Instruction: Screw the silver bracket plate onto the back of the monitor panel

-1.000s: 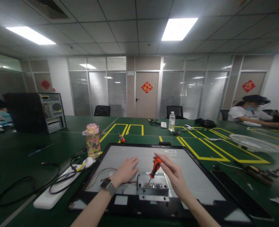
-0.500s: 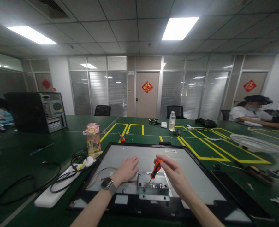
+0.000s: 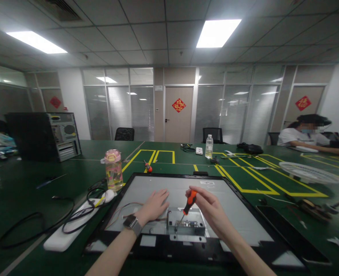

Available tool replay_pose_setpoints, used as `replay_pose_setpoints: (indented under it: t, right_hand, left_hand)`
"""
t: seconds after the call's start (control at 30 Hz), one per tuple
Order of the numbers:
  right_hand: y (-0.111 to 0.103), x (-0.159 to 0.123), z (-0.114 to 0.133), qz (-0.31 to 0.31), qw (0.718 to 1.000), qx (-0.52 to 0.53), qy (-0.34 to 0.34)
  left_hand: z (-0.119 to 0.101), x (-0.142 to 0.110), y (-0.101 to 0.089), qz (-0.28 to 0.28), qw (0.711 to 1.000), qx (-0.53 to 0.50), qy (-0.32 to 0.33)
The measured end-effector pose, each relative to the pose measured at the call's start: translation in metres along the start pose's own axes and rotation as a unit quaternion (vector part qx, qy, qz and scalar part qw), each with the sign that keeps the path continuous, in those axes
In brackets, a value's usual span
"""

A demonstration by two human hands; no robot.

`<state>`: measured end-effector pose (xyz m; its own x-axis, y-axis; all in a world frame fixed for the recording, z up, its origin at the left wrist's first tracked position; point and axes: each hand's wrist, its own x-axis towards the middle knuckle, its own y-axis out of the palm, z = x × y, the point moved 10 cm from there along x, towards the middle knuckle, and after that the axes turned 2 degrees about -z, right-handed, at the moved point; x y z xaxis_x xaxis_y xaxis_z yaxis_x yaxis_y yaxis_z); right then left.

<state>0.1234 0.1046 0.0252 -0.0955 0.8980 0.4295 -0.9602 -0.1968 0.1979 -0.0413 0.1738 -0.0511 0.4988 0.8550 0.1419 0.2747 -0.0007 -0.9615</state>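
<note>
A large flat display panel [image 3: 181, 191] with a black frame lies back side up on the green table in front of me. Near its front edge sits a small metal bracket box [image 3: 186, 230]. My right hand [image 3: 208, 203] pinches the orange and black handle of a screwdriver [image 3: 190, 201]. The screwdriver leans, and its tip points down at the left part of the bracket box; whether it sits in a screw is too small to tell. My left hand [image 3: 155, 205] rests flat on the panel, fingers stretched out, left of the bracket. Thin wires [image 3: 123, 209] run beside it.
On the left are a white power strip [image 3: 63, 234] with black cables, a pink-lidded bottle [image 3: 113, 170] and a black computer case [image 3: 43, 136]. Another screwdriver [image 3: 148, 167] lies behind the panel. Right stand a water bottle [image 3: 209, 147] and a dark flat panel [image 3: 290, 234]. A person [image 3: 304, 134] sits far right.
The screwdriver and my right hand have shifted only very slightly. My left hand stays flat on the panel.
</note>
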Motion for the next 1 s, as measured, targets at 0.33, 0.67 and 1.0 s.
replay_pose_setpoints:
  t: [0.33, 0.67, 1.0]
  right_hand:
    - [0.001, 0.0, 0.006, 0.003, 1.0, -0.013, -0.023]
    - [-0.004, 0.0, 0.0, -0.009, 0.999, -0.021, -0.033]
    - [0.009, -0.003, 0.003, 0.026, 1.0, -0.008, 0.006]
  left_hand:
    - [-0.002, -0.001, -0.003, 0.0, 1.0, -0.005, -0.002]
    - [-0.001, 0.0, -0.001, -0.001, 1.0, -0.003, 0.001]
    - [0.0, 0.001, 0.001, -0.003, 1.0, 0.0, 0.005]
